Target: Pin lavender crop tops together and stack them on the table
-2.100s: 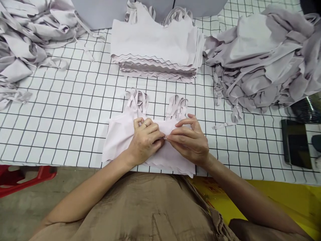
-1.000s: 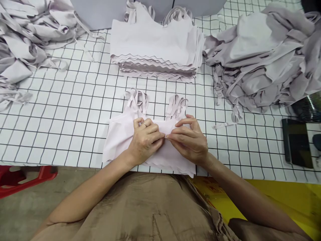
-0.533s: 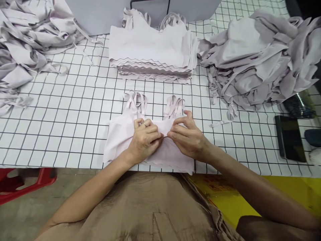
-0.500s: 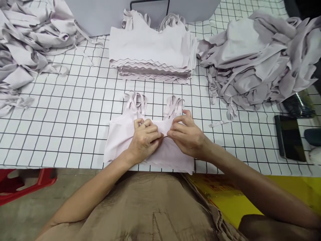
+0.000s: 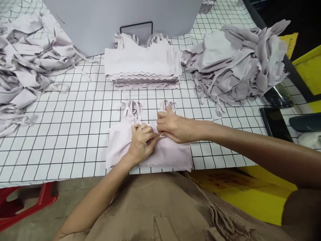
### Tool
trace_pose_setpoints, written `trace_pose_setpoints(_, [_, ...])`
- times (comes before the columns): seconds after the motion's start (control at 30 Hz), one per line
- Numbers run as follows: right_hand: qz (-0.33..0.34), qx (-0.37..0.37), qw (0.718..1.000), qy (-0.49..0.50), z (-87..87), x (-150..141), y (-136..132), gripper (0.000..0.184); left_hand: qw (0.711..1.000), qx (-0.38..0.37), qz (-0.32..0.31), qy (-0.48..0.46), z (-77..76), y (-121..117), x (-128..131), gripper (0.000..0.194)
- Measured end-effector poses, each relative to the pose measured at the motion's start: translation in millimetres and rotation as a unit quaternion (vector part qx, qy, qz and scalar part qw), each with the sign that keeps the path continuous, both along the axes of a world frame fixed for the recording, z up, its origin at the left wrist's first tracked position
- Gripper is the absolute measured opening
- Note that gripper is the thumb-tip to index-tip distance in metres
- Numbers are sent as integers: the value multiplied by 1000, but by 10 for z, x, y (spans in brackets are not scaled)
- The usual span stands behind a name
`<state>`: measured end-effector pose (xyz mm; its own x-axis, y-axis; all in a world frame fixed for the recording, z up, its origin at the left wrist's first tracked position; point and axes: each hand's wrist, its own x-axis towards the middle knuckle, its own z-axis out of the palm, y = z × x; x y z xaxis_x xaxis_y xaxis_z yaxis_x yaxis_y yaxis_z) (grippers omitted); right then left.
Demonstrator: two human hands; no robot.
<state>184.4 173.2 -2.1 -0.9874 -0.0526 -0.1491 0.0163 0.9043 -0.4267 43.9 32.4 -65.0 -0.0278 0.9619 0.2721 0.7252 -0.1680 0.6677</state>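
Note:
A pale pink bra top [image 5: 173,154] lies flat in front of me near the table's front edge, its looped straps pointing away from me. My left hand [image 5: 143,140] is closed on its middle, with thumb and forefinger pinching the cloth, which wrinkles toward the fingers. Right beside it, my right hand [image 5: 174,126] is closed too, palm down, with its fingertips bunched just below the right strap loops. A small whitish bit [image 5: 162,136] shows between the two sets of fingertips, too small to name. My right fingers hide part of the garment's upper edge.
Beyond it stands a neat stack of bra tops [image 5: 140,62] against a grey panel [image 5: 120,13]. Loose garments heap at the left [image 5: 27,63] and at the right [image 5: 233,60]. A dark phone [image 5: 276,124] lies at the right; a red stool [image 5: 45,197] stands below left.
My right hand has turned palm down and its forearm now reaches in from farther right. My left hand keeps its pinch at the garment's middle. The view has shifted right and tilted up.

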Motion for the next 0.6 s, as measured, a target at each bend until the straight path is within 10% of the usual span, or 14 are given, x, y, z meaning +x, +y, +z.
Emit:
trace_pose_setpoints(0.43, [-163,-32,985,-46,269,-151,722,47,990,-135,-4,50,87,97,23,15])
trace_pose_setpoints(0.6, [-247,-10,969,-21,205,-100,897,27,992,-62,17,110,109,42,5,23])
